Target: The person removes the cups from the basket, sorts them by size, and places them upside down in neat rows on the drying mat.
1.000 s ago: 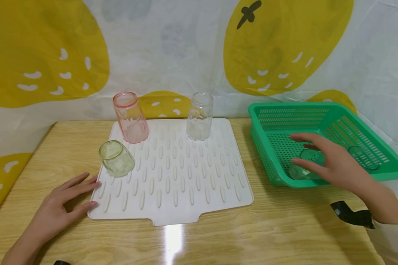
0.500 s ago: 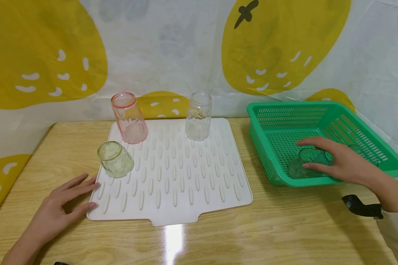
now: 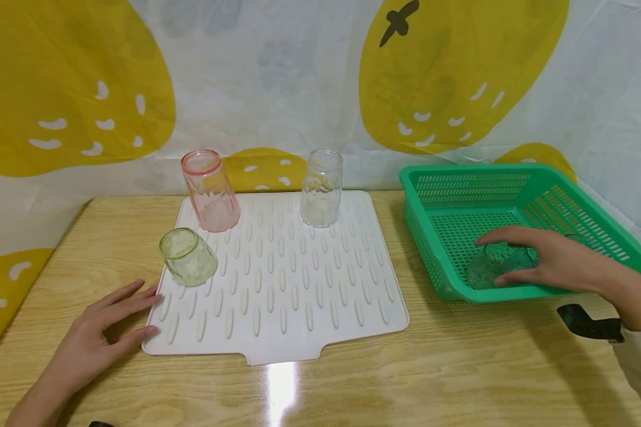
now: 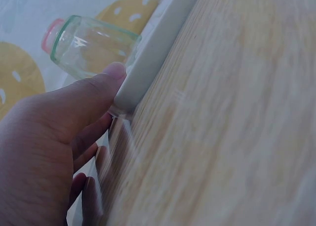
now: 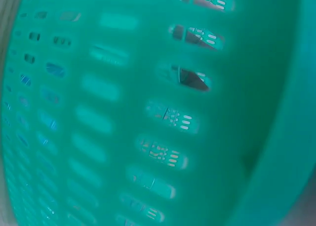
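Glass (image 3: 479, 274), lower right: our right hand (image 3: 552, 261) half-open round it, hold unclear; left hand (image 3: 96, 332) loose, gripping nothing. Squeeze evenly.

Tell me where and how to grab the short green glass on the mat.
The green glass is probably best gripped around mid-height from the front left, with the left hand: its wall is short and round, and the taller pink glass stands behind it on the white mat.

We can read no text, label, brand, number or sign in any of the views.
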Demonstrator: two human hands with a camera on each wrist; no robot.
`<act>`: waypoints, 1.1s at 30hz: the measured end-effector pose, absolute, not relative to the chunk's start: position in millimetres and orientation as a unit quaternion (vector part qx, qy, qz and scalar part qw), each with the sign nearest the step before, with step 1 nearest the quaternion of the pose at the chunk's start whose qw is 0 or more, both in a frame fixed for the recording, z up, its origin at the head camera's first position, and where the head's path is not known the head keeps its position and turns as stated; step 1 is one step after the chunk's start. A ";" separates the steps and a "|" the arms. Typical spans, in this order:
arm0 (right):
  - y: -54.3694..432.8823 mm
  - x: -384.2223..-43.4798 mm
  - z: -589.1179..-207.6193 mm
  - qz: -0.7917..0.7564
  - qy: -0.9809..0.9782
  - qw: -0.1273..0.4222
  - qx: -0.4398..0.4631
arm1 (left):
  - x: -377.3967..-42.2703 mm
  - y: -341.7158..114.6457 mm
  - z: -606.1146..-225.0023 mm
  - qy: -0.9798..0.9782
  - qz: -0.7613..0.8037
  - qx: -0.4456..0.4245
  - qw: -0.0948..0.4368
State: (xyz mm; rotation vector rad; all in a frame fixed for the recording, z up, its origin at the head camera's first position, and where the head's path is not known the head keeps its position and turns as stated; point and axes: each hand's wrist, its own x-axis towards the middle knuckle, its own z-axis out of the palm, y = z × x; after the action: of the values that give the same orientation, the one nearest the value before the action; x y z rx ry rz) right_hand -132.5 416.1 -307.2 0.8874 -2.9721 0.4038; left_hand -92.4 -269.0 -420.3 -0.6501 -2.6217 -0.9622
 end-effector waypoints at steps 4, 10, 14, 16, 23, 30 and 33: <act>417.0 -133.2 -306.1 0.119 -0.950 -0.003 0.289 | -92.6 -267.7 -419.2 -0.905 -0.334 -0.225 0.138; 420.7 -133.7 -305.2 0.115 -0.951 -0.009 0.287 | -92.9 -265.9 -418.4 -0.906 -0.334 -0.222 0.135; 421.0 -135.0 -305.5 0.113 -0.949 -0.005 0.294 | -92.4 -265.7 -418.5 -0.907 -0.335 -0.220 0.134; 420.4 -135.8 -306.0 0.111 -0.948 0.003 0.299 | -92.2 -265.7 -418.5 -0.907 -0.334 -0.219 0.135; 418.4 -134.7 -307.8 0.113 -0.948 0.040 0.296 | -92.0 -265.5 -418.5 -0.906 -0.337 -0.219 0.134; 414.9 -133.2 -302.1 0.126 -0.947 0.085 0.283 | -92.1 -267.3 -419.6 -0.906 -0.335 -0.220 0.133; 415.0 -133.3 -297.9 0.132 -0.946 0.106 0.276 | -92.0 -268.2 -420.1 -0.907 -0.336 -0.220 0.130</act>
State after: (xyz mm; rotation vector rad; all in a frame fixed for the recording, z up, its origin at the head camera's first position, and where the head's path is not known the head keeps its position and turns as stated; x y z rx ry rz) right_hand -133.3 415.0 -297.9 0.8126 -2.7868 0.3902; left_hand -92.0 -268.2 -420.1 -0.6389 -2.6345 -0.9755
